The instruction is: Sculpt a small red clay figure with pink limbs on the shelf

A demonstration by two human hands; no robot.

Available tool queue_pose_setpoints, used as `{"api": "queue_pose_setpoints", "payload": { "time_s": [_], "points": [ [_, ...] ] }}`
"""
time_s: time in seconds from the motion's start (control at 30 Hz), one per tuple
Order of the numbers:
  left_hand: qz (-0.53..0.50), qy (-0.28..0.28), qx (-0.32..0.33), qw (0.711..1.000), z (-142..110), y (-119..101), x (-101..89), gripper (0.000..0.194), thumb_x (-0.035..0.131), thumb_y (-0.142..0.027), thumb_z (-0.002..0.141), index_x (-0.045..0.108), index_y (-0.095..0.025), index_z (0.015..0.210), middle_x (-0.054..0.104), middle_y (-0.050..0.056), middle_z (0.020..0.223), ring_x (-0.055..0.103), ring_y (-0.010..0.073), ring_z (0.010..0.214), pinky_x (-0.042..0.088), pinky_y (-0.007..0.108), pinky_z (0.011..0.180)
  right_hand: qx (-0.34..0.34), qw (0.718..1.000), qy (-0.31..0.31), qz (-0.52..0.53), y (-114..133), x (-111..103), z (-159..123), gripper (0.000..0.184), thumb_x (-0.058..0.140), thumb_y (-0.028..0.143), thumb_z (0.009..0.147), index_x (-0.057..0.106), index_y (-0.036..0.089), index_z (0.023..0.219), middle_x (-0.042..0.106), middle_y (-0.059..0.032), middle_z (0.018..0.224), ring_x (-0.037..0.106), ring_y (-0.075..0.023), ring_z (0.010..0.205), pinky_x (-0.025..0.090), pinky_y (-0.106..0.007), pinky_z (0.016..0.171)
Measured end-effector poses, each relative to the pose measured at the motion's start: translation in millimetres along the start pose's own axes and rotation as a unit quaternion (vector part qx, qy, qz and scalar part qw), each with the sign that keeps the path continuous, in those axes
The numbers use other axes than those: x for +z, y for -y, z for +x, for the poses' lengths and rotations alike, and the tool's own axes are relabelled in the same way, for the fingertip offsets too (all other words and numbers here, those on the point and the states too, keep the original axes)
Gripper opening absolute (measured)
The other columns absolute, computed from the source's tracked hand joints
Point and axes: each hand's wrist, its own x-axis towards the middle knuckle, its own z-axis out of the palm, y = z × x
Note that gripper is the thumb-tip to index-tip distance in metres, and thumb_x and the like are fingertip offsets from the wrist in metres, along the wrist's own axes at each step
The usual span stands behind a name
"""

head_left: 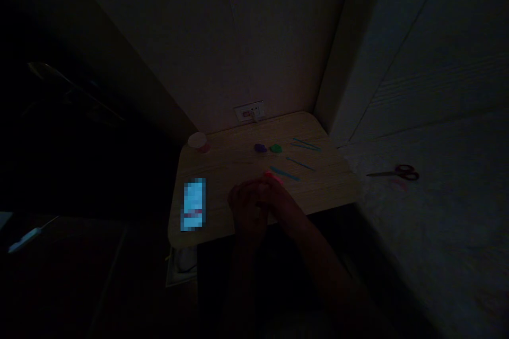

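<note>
In dim light, my left hand (pixel 248 209) and my right hand (pixel 276 198) are pressed together over the front of a small wooden table (pixel 222 175). Their fingers are closed against each other, and whatever lies between them is hidden. A bright pink lump (pixel 274 177), possibly modelling clay, shows just past my right hand's fingers; I cannot tell whether they touch it. Beyond it lie a flat blue stick (pixel 284 173) and a thin blue tool (pixel 301 163). Farther back sit a purple lump (pixel 260 148) and a green lump (pixel 275 148).
A lit phone (pixel 193 205) lies at the table's left. Behind it stands a small tub (pixel 198 141) with something pink beside it. Two thin blue sticks (pixel 306 144) lie back right. Scissors (pixel 397 172) rest on a pale surface at right. A wall socket (pixel 249 111) is behind.
</note>
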Motion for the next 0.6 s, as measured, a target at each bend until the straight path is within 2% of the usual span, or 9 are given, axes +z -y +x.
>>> {"api": "queue_pose_setpoints", "payload": {
  "time_s": [0.1, 0.2, 0.3, 0.37, 0.43, 0.53, 0.6],
  "points": [
    [0.035, -0.005, 0.005, 0.999, 2, 7, -5.3, 0.023, 0.068, -0.034, 0.091, 0.076, -0.03, 0.113, 0.076, 0.006, 0.111, 0.063, 0.03, 0.108, 0.036, 0.053, 0.11, -0.022, 0.998, 0.002, -0.053, -1, -2, 2, 0.028, 0.081, 0.048, 0.077, 0.075, 0.023, 0.086, 0.072, -0.0018, 0.088, 0.065, -0.0188, 0.085, 0.056, -0.032, 0.078],
    [0.06, 0.017, 0.035, 0.997, 5, 4, -8.0, 0.024, 0.066, -0.031, 0.094, 0.074, -0.031, 0.117, 0.076, 0.004, 0.113, 0.063, 0.0276, 0.112, 0.038, 0.049, 0.11, -0.018, 1.0, 0.006, -0.024, -5, -1, 3, 0.028, 0.084, 0.045, 0.075, 0.075, 0.023, 0.088, 0.072, -0.0014, 0.089, 0.064, -0.0187, 0.086, 0.056, -0.03, 0.077],
    [0.054, 0.019, 0.039, 0.998, 3, -4, -6.3, 0.046, 0.065, -0.032, 0.095, 0.058, -0.029, 0.141, 0.068, 0.008, 0.133, 0.058, 0.0276, 0.127, 0.04, 0.047, 0.112, -0.004, 0.998, -0.01, 0.062, -9, 1, 4, 0.031, 0.087, 0.047, 0.074, 0.073, 0.023, 0.09, 0.071, -0.0007, 0.089, 0.065, -0.0168, 0.082, 0.055, -0.027, 0.072],
    [0.024, -0.012, 0.008, 1.0, 0, -6, -4.7, 0.069, 0.068, -0.04, 0.093, 0.039, -0.026, 0.155, 0.054, 0.014, 0.148, 0.051, 0.03, 0.137, 0.04, 0.048, 0.114, 0.009, 0.993, -0.017, 0.116, -10, 1, 4, 0.032, 0.085, 0.049, 0.078, 0.073, 0.023, 0.092, 0.071, -0.0014, 0.087, 0.064, -0.0155, 0.077, 0.054, -0.027, 0.068],
    [0.006, -0.044, -0.024, 0.999, -3, 1, -4.4, 0.079, 0.07, -0.044, 0.09, 0.033, -0.024, 0.157, 0.046, 0.016, 0.152, 0.047, 0.0314, 0.14, 0.04, 0.049, 0.115, 0.02, 0.988, -0.024, 0.152, -9, -2, 4, 0.032, 0.084, 0.049, 0.08, 0.073, 0.022, 0.093, 0.072, -0.003, 0.087, 0.065, -0.016, 0.076, 0.055, -0.028, 0.068],
    [0.031, -0.058, -0.058, 0.996, -5, 26, -6.0, 0.059, 0.069, -0.035, 0.09, 0.047, -0.024, 0.144, 0.052, 0.014, 0.141, 0.05, 0.0296, 0.135, 0.041, 0.049, 0.116, 0.008, 0.983, -0.029, 0.179, -4, -14, 6, 0.033, 0.087, 0.046, 0.078, 0.075, 0.02, 0.096, 0.074, -0.0062, 0.096, 0.068, -0.0204, 0.089, 0.059, -0.035, 0.081],
    [0.044, -0.05, -0.094, 0.993, -4, 48, -7.2, 0.052, 0.066, -0.03, 0.089, 0.05, -0.022, 0.138, 0.056, 0.013, 0.135, 0.053, 0.0292, 0.129, 0.042, 0.05, 0.115, -0.025, 0.983, -0.021, 0.18, 2, -26, 12, 0.033, 0.086, 0.046, 0.079, 0.075, 0.021, 0.099, 0.074, -0.0077, 0.103, 0.068, -0.0228, 0.096, 0.059, -0.04, 0.088]
  ]
}}
